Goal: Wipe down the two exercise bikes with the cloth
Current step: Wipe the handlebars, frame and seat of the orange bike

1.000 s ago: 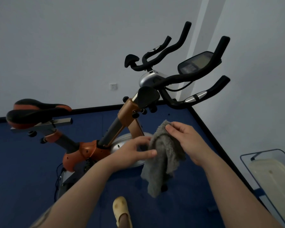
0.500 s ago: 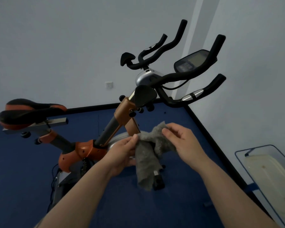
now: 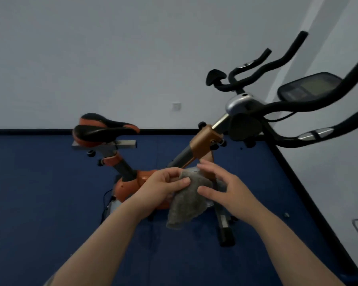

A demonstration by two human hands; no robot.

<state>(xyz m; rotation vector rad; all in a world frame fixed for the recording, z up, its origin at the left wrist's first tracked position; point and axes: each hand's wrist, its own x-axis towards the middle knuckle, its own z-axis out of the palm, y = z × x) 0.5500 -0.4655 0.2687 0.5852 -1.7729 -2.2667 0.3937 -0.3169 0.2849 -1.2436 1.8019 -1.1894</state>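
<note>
Fingers (image 3: 183,181) of the left hand (image 3: 163,187) pinch the cloth (image 3: 187,200); the right hand (image 3: 225,187) has let go, fingers spread.
Cloth now hangs at 6 o'clock below the bike (image 3: 201,141), which has shifted right in view.

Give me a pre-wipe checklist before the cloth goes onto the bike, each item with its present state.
1. Cloth in hand: ok, left hand pinches its top.
2. Right hand gripping the cloth: not ok, fingers spread and open beside it.
3. Cloth bunched for wiping: not ok, it hangs loose.
4. Bike in front: ok.
5. Cloth touching the bike: cannot tell.
6. Second bike in view: not ok.
</note>
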